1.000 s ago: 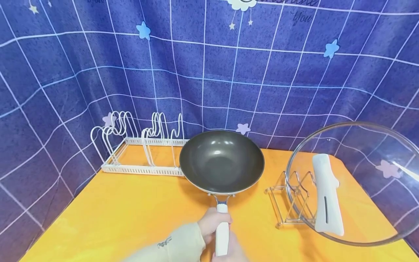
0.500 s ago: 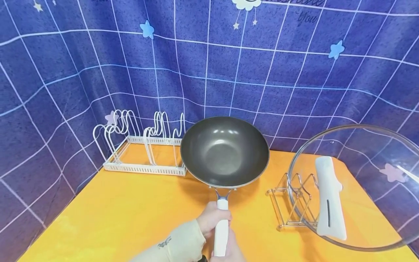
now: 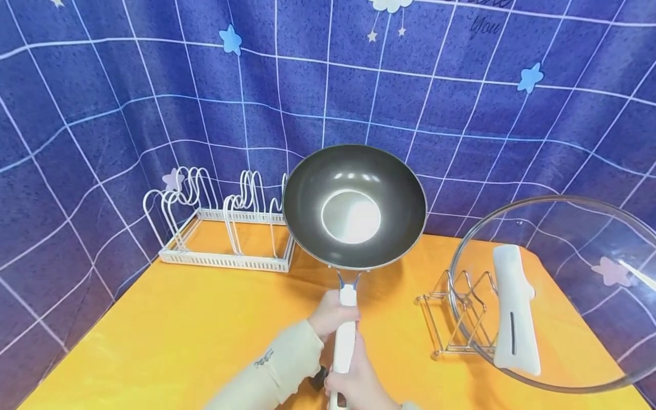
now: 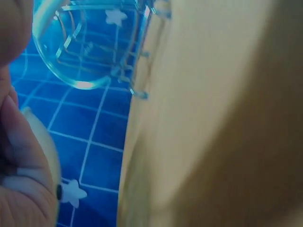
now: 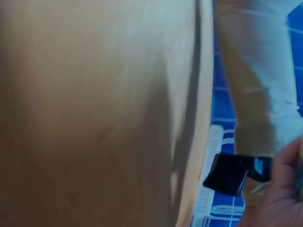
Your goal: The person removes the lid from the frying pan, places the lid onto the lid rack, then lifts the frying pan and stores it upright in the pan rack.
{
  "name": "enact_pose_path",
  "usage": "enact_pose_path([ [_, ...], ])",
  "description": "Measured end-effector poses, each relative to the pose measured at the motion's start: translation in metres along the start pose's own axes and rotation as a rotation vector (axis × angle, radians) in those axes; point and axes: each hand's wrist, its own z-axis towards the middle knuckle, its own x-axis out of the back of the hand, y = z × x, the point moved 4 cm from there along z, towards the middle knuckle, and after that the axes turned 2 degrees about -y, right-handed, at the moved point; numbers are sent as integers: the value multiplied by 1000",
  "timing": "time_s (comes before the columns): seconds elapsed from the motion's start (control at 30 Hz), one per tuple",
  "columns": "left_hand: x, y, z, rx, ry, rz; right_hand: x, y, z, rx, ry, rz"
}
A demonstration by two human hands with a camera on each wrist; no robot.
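Left hand (image 3: 329, 314) grips the handle (image 3: 344, 344) near the pan (image 3: 353, 210); right hand (image 3: 359, 378) grips it lower down. Pan is tilted, raised over the bench (image 3: 205, 341), between white rack (image 3: 222, 261) and wire rack (image 3: 457, 349) holding glass lid (image 3: 516, 312).

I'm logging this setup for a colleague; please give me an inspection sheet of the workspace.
Surface: yellow-orange tabletop.
Job's things: dark pan, its inside facing the head camera, with a white handle.
Clutter: white rack on the left; wire stand on the right, a glass lid standing in it; small black object by the left wrist, unidentified.
Hands: left hand grips the white handle nearer the pan; right hand grips it farther back.
Cables: nothing seen.
Surroundings: blue backdrop with grid lines and stars.
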Motion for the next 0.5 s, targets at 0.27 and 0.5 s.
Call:
enact_pose_path([
  [0.27,1,5,14,-56,-80,-50,0,2,-7,-126,61,-147],
  [0.5,2,12,15,-85,-46,39,0,3,-5,-94,72,-140],
])
